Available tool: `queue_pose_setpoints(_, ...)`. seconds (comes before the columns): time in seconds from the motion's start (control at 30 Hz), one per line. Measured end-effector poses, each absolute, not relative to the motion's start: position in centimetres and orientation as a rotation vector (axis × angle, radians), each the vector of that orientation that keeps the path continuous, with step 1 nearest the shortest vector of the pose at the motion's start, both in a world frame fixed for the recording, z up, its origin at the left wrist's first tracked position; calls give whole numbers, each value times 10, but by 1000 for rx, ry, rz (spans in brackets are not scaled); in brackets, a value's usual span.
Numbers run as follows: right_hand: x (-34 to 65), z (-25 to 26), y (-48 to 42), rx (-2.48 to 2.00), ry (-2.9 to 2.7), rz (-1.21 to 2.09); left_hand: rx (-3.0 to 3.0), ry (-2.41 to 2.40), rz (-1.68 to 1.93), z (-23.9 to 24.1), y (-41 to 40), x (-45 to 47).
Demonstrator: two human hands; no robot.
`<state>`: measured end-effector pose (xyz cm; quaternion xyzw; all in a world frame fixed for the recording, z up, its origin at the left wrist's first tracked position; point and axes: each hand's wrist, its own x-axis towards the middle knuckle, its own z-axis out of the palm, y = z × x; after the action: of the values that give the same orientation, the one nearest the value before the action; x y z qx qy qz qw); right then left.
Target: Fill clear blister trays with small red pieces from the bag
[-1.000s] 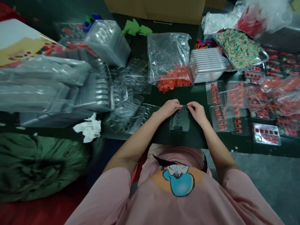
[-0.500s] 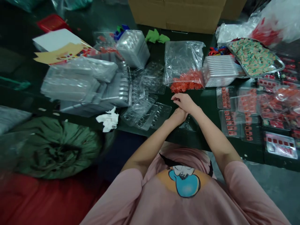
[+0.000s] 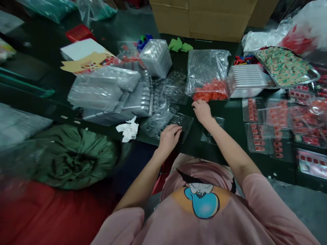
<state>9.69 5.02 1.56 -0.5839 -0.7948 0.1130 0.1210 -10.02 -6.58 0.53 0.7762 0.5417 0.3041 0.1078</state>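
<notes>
My left hand [image 3: 169, 136] rests over the near edge of a clear plastic blister tray [image 3: 187, 123], thumb a little apart from its curved fingers. My right hand [image 3: 203, 110] is at the near left edge of a heap of small red plastic pieces [image 3: 213, 89], which spill from the mouth of a clear plastic bag [image 3: 204, 64]. Its fingertips are drawn together; whatever they pinch is too small or hidden. Beneath my right forearm lies another clear blister tray [image 3: 219, 123], partly covered by the arm.
Stacked clear plastic shells [image 3: 102, 92] rise on the left, beside crumpled white tissue [image 3: 128, 129]. To the right are trays filled with red pieces [image 3: 258, 137], a stack of clear trays [image 3: 246, 81] and a metal tray of small green and beige pieces [image 3: 283, 66]. A cardboard box [image 3: 204, 20] stands behind.
My hands have parted. The left has moved left onto the clear blister tray, while the right stays by the red pieces. The whole view has shifted slightly.
</notes>
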Motion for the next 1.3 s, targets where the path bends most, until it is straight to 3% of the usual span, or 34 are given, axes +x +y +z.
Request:
queue_pose_setpoints(0.33,169,-6,86,-1869,-2078,301,2174,1354,970,11,-34,-59)
queue_pose_setpoints(0.53,196,-14,81,-1512,-1685,804,1862,1324,1007,9,-1,-26)
queue_pose_setpoints(0.73,189,-3,31,-1101,-1351,1144,1044,1069,1093,8,25,19)
queue_pose_setpoints(0.93,185,8,-9,-1192,-1420,946,592,890,968,5,12,35)
queue_pose_setpoints(1.1,188,16,-20,-1236,-1566,612,528,837,958,5,0,38)
queue_pose_setpoints(1.3,185,16,-27,-1279,-1630,440,564,881,1004,11,-2,37)
